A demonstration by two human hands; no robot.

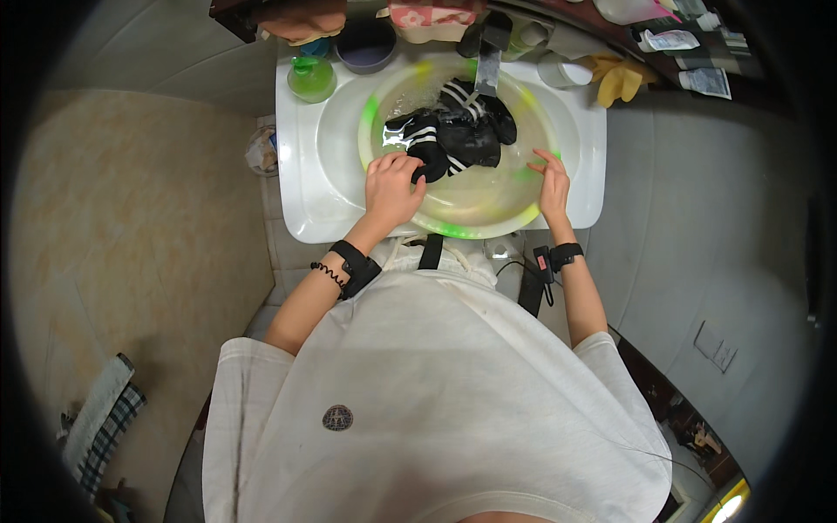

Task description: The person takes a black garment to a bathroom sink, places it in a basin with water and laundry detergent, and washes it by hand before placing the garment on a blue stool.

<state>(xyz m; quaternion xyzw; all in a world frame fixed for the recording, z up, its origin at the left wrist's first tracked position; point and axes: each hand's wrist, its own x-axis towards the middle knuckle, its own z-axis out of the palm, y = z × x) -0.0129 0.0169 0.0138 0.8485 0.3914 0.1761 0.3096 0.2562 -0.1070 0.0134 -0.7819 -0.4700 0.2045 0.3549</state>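
Black socks (pixel 471 139) with white stripes lie bunched in water inside a pale round basin (pixel 462 231) with green and yellow patches on its rim. My left hand (pixel 394 190) reaches over the basin's near-left side. Its fingers and thumb close on the dark end of a striped sock (pixel 425 157); part of the grip is hidden. Over the right rim, my right hand (pixel 553 187) has its fingers apart and slightly bent, with nothing in it. Above the socks, a metal faucet (pixel 488 71) points down into the basin, where the water looks rippled and bubbly.
The basin sits in a white sink (pixel 301 209). Along its back edge stand a green pump bottle (pixel 311 80), a dark bowl (pixel 366 48) and a white container (pixel 565 71). Yellow gloves (pixel 619 80) hang at the right. Tubes (pixel 670 41) lie on a shelf above.
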